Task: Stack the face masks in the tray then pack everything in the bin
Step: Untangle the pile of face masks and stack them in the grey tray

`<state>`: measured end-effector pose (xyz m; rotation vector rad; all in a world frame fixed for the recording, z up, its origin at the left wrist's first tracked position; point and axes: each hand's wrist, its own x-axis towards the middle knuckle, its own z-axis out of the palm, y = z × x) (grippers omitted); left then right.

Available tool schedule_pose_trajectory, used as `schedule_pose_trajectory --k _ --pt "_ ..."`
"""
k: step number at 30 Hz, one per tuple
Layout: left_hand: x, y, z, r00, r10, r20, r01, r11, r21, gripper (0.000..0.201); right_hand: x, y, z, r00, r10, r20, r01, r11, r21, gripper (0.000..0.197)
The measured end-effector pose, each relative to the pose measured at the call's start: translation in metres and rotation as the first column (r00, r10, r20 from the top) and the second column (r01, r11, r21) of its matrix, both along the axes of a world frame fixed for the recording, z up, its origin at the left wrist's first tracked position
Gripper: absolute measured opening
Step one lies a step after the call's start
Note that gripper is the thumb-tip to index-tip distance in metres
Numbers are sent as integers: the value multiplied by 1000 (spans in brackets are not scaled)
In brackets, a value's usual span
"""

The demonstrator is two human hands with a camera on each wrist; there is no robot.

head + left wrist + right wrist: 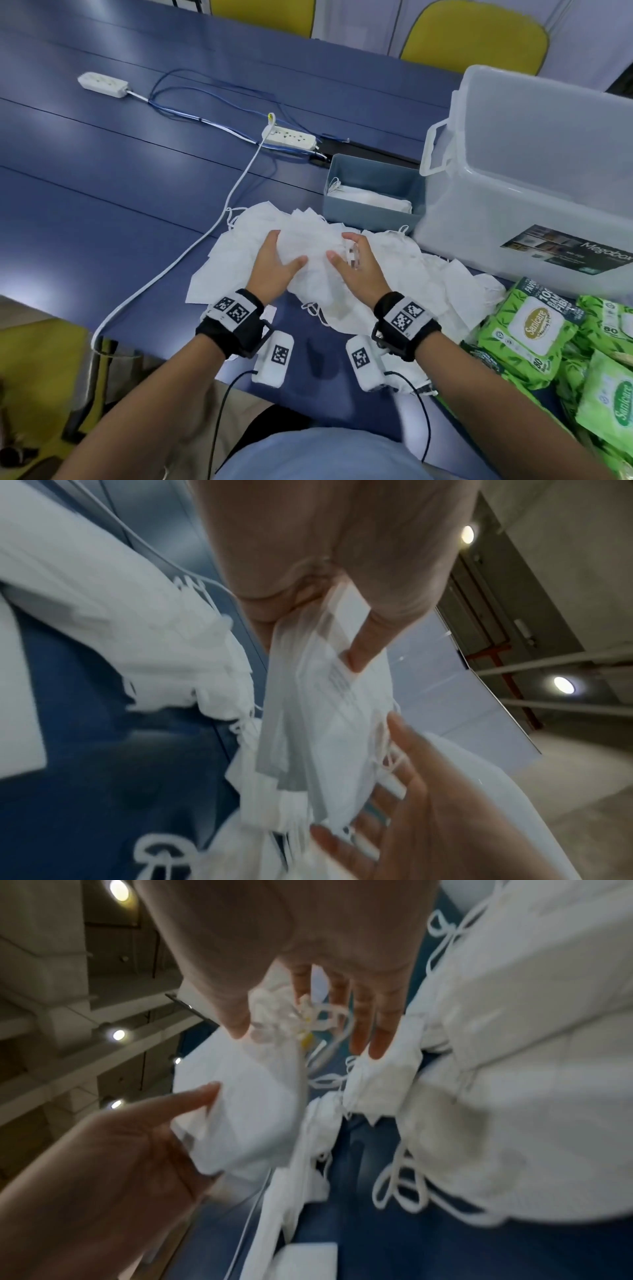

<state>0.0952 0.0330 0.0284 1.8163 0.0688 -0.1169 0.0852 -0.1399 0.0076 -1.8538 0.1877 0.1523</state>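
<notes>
Left hand [274, 270] grips masks [310, 241]; right hand [358, 270] touches alongside.

Cut off or smeared
Wrist views are motion-blurred; bin [534, 178] and wipe packs [534, 329] run off the right edge; the tray [370, 209] wall hides part of its masks [373, 199].

Soft matt cloth masks [428, 284] (translucent plastic bin [513, 154])

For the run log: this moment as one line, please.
step: gathering loose masks | left hand: grips mask bundle | right hand: straight fingers touch bundle | tray: holds stacked masks | wipe packs: on table
</notes>
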Motion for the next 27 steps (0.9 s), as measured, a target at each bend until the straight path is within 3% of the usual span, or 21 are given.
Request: schedule_pose_trajectory --k 3,6,9,11,13,17,20,27 --pt "3 31 -2 984 176 -26 -177 982 -60 46 -1 24 -11 998 -4 -68 -2 996 -95 67" --pt "0 59 -6 965 255 -68 -261 959 -108 42 -13 51 -24 978 175 -114 -201 938 -283 60" --pt "-3 80 -10 938 335 -89 -345 927 -145 39 -25 83 -25 871 470 -142 -473 725 -502 40" --pt "-3 90 -10 913 397 -89 -407 896 -179 38 -30 105 -20 769 620 -159 -569 547 -614 44" --pt "-3 97 -9 895 439 -77 -445 874 -193 38 -32 126 -18 701 698 -144 -584 446 -678 60" --pt "-5 109 -7 884 463 -68 -467 865 -183 38 -31 155 -23 633 719 -286 -623 254 -740 96" --pt "-8 118 -7 872 483 -77 -489 857 -165 38 -27 159 -36 563 723 -400 -670 117 -733 110" --pt "-16 130 -11 860 504 -80 -510 846 -154 39 -26 147 -46 557 731 -395 -610 37 -792 90"
